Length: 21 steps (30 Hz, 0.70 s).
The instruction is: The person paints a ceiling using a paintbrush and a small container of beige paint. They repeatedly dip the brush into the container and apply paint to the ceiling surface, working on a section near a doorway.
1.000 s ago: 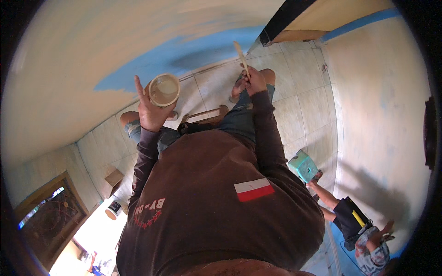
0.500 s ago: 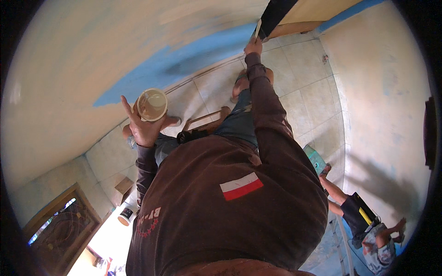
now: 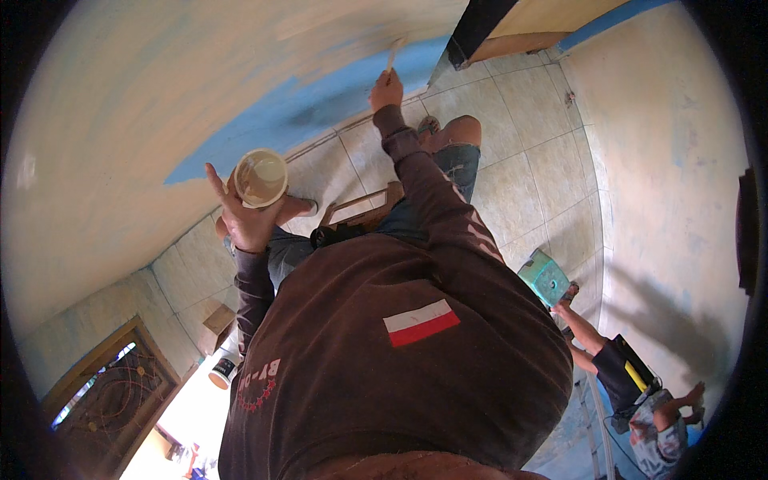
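Note:
My left hand (image 3: 250, 226) supports a small whitish tub (image 3: 262, 178) of pale paint, its thumb stretched out beside the rim. Inside, the pale contents show from above. Farther off, my right hand (image 3: 386, 92) is closed around the handle of a paintbrush (image 3: 392, 58). The brush tip meets the wall near the upper edge of a blue band (image 3: 240, 138); above that band the wall (image 3: 200, 64) is cream, with streaks of blue showing through.
A low wooden stool (image 3: 372, 204) is beneath me on the tiled floor (image 3: 504, 144). A dark post (image 3: 478, 30) stands beyond the brush. At right are a turquoise box (image 3: 546, 278) and another person (image 3: 612, 364). A paint bucket (image 3: 223, 371) lies lower left.
My right hand and the brush have moved left, from beside the dark post to the wall above the blue band. My right knee has swung right. The tub is nearly still.

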Available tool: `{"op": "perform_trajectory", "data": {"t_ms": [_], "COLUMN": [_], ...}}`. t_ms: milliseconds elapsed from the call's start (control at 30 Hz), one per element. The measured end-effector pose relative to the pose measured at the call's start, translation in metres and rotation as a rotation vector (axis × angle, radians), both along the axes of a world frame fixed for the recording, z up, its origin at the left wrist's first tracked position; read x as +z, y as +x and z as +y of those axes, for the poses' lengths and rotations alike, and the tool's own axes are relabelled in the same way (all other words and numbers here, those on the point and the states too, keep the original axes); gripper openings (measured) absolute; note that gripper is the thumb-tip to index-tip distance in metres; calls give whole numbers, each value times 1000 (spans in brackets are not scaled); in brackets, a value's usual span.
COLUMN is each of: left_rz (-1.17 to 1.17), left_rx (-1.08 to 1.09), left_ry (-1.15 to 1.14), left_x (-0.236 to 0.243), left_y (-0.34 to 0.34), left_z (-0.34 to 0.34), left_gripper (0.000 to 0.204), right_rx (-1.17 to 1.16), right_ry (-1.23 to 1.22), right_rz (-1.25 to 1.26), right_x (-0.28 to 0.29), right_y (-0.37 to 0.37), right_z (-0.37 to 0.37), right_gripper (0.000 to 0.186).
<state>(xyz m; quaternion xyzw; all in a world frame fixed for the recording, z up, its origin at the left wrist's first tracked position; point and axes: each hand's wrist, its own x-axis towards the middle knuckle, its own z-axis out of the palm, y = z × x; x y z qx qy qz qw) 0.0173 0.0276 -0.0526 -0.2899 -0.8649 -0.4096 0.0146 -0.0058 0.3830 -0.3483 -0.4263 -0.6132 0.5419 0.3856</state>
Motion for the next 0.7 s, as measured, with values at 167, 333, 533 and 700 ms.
{"op": "perform_trajectory", "data": {"t_ms": [167,333,533,700], "left_rz": [45,40,11,18], "left_rx": [19,23,20,57], "left_ry": [-56,-30,-16,-39], "left_x": [3,3,3,5], "left_y": [1,1,0,1], "left_z": [-1,-5,-9,-16], "left_gripper": [134,135,136,136], "right_rx": [-46,191,40,-90], "right_ry": [173,-64,73,-131], "right_rz": [-86,0,92,-256], "right_x": [22,42,-62,20], "right_y": [-20,-4,57,87], "right_z": [-71,-117,-22,98], "right_gripper": [23,24,22,38]}}
